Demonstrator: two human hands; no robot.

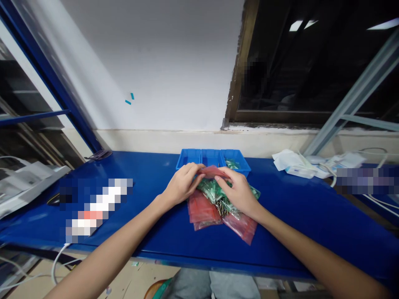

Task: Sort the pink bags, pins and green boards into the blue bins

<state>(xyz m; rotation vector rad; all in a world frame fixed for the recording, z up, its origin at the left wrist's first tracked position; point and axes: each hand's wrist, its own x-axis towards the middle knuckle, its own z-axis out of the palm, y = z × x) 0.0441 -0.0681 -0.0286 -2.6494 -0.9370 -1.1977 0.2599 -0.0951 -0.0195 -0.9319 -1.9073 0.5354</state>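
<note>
My left hand [182, 182] and my right hand [238, 189] both pinch a small red plastic bag [212, 171], held between them just in front of a blue three-compartment tray [213, 158]. The fingers of both hands are closed on the bag's edges. Beneath my hands lies a pile of small green parts with metal pins [220, 197] on the blue table [156, 224]. More red bags [202, 211] lie stacked under and beside the pile. The tray's right compartment holds some green parts [232, 164].
White papers and packets [293, 164] with white cables lie at the back right. A white box [28, 182] sits at the far left. A dark window [311, 66] and a slanted metal frame post [352, 95] rise behind the table.
</note>
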